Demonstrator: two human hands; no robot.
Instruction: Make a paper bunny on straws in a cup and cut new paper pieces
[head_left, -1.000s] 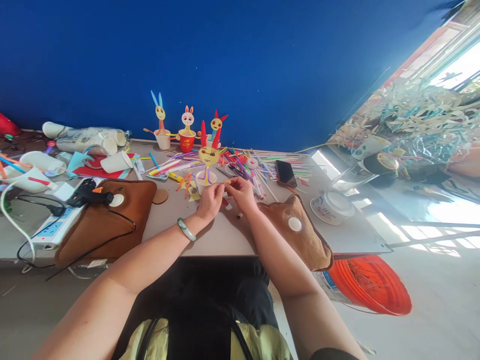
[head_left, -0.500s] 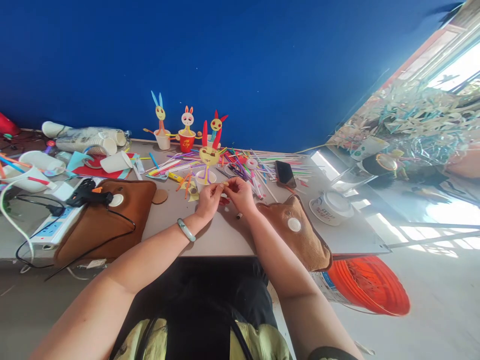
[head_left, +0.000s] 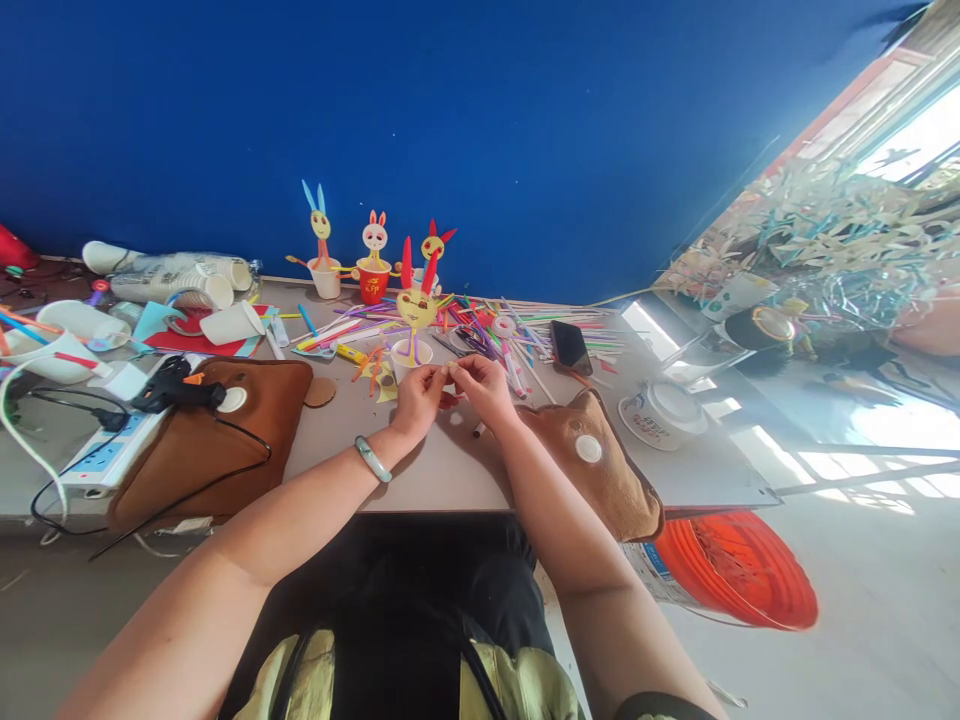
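Note:
My left hand, with a pale bangle on its wrist, meets my right hand over the middle of the table. Thumbs and fingers of both are pinched together; whatever lies between the fingertips is too small and covered to name. Just behind them a white paper cup holds a rabbit figure with a yellow face and red ears. A bit of something red shows under the fingers. Left of the cup lie yellow paper scraps and orange pipe cleaners.
Coloured sticks and pipe cleaners cover the table's back, with a phone to their right. Several cup figures stand by the blue wall. Brown cushions flank my arms; a glue gun rests on the left one. An orange bucket stands at right.
My fingertips have closed further over the small yellowish piece seen between them before. The red-eared figure's head has shifted slightly left. Both arms stay nearly in place.

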